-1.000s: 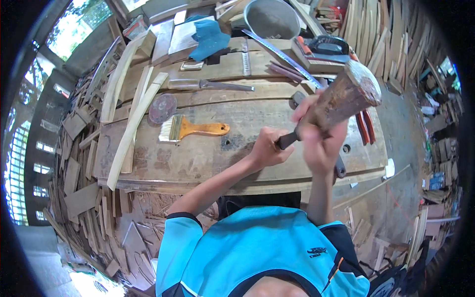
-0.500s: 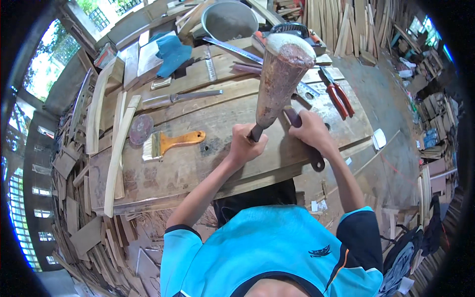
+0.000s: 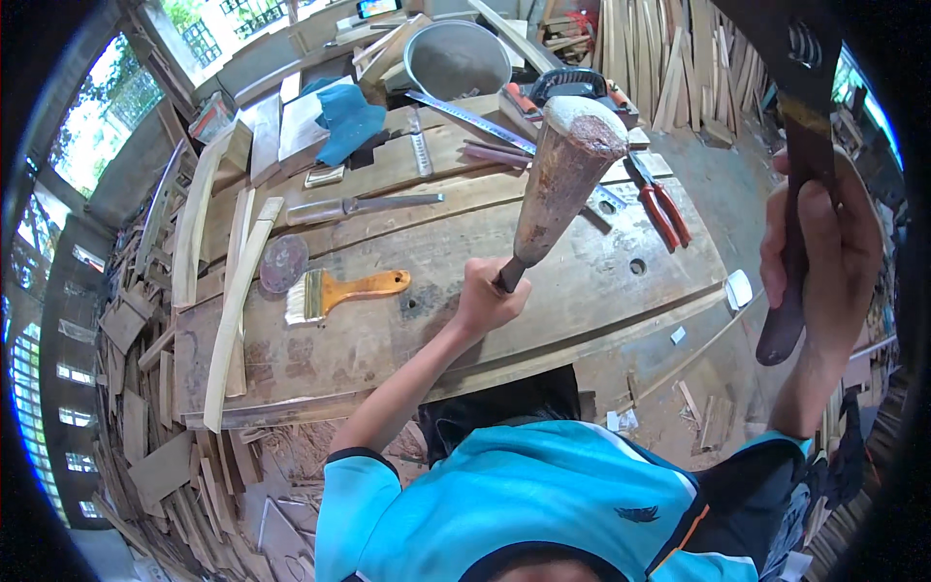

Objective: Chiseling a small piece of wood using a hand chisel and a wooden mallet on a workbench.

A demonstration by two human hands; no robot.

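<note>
My left hand [image 3: 492,296] is closed round the thin dark handle of a cone-headed tool [image 3: 564,184], much like a mallet. Its rough brown head widens upward to a pale, worn end over the workbench [image 3: 485,335]. Raised at the right, my right hand [image 3: 834,242] grips the dark handle of a flat tool [image 3: 803,184]. A yellowish band crosses this tool below its broad dark head, whose top is cut off by the view's edge. A paintbrush [image 3: 364,285] with an orange handle and white bristles lies left of my left hand.
On the bench lie a chisel-like tool [image 3: 364,205], red-handled pliers [image 3: 664,209], a metal ruler [image 3: 475,121], a round translucent disc [image 3: 284,265] and curved wood strips [image 3: 238,320]. A grey basin [image 3: 456,63] and blue cloth [image 3: 349,121] are farther back. Wood scraps [image 3: 175,475] pile up left.
My right hand has swung up and right, away from the bench, taking the flat dark tool with it. My left hand keeps its hold, with the cone-headed tool tilted slightly more to the right.
</note>
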